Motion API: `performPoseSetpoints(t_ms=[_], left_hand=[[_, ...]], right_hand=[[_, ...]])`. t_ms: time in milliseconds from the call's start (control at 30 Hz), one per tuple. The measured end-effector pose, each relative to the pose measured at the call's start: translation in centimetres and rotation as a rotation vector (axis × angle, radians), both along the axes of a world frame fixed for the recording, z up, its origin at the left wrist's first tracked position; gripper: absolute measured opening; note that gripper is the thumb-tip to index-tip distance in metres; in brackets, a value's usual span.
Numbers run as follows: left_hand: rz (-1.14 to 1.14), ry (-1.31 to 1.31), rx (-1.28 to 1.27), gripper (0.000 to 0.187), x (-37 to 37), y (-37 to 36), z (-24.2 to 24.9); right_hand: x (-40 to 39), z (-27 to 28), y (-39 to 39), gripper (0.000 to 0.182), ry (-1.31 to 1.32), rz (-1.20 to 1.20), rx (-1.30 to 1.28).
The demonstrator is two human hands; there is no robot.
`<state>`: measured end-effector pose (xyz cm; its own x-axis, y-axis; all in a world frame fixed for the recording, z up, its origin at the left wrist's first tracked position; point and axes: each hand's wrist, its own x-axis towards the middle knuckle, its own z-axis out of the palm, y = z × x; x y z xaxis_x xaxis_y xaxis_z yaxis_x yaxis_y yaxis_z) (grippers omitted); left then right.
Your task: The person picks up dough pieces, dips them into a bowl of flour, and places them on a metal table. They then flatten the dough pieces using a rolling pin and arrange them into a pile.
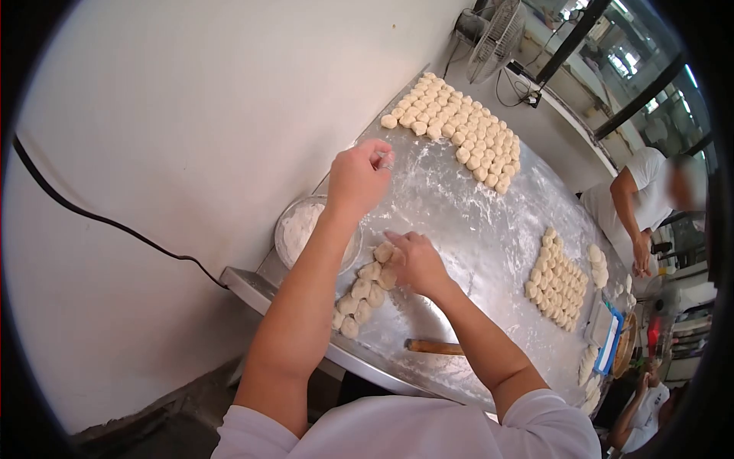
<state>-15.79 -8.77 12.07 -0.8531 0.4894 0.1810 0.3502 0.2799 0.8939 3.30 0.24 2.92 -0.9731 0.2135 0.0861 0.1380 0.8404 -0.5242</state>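
My left hand is raised over the table beyond the flour bowl, its fingers curled together, with white flour showing at the fingertips. A round bowl of flour sits under my left forearm, which covers part of it. My right hand is low at the table with fingers stretched out, touching the end of a short double row of dough balls. A flattish dough piece lies beside its fingers. Near my right forearm a wooden rolling pin rests on the table, partly hidden by the arm.
The metal table is dusted with flour. A large block of dough balls lies at the far end, another block at the right. Beyond are a fan, a blue-edged tray and a person; a second person is lower right.
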Motion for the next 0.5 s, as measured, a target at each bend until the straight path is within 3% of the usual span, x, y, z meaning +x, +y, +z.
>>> performPoseSetpoints(t_ms=[33, 133, 233, 333, 433, 500], left_hand=[[-0.03, 0.005, -0.021, 0.018, 0.2, 0.2, -0.1], [-0.107, 0.044, -0.071, 0.017, 1.2, 0.8, -0.4], [-0.156, 0.099, -0.113, 0.018, 1.5, 1.0, -1.5], [-0.232, 0.099, -0.158, 0.017, 2.1, 1.7, -3.3], [-0.33, 0.079, -0.239, 0.015, 3.7, 2.6, -4.1], [-0.402, 0.055, -0.302, 0.015, 5.2, 3.0, -3.5]], right_hand=[[0.1, 0.9, 0.1, 0.044, 0.038, -0.034, 0.018], [0.0, -2.6, 1.5, 0.051, -0.171, 0.089, -0.13], [0.7, -2.4, 0.8, 0.051, -0.061, 0.086, -0.128], [0.8, 0.8, 2.2, 0.045, -0.049, -0.019, -0.27], [0.2, -0.4, 7.6, 0.045, 0.083, -0.24, -0.292], [-0.3, -0.8, 12.3, 0.049, 0.094, -0.408, -0.15]])
